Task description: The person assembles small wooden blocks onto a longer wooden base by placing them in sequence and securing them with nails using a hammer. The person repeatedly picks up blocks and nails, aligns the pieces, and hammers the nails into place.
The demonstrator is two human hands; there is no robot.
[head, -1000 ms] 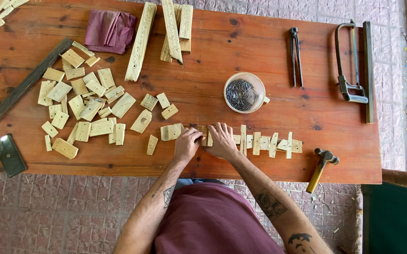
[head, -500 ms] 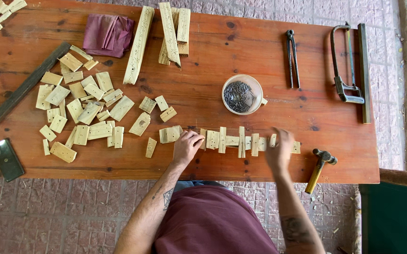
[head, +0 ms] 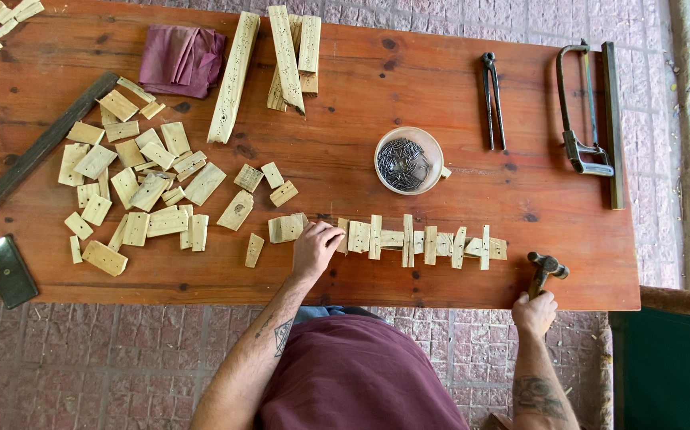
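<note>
Bare desk point(head: 472, 72) is lying open between the long planks point(head: 285, 56) and the pincers point(head: 492, 99). The row of wood pieces point(head: 421, 241) is blocking the front edge, and the nail bowl point(head: 407, 162) is sitting just behind it.

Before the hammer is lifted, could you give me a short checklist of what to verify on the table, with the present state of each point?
1. Right hand grips the handle of the hammer: ok.
2. Left hand rests on the left end of the row of wooden pieces, steadying it: ok.
3. Fingers of the left hand away from the spot to be struck: cannot tell, no spot is marked.
4. Bowl of nails stands close behind the row: ok.
5. A nail already set in the row: cannot tell, too small to see.
6. Hammer head lies clear of the row, at the table's front edge: ok.
</note>
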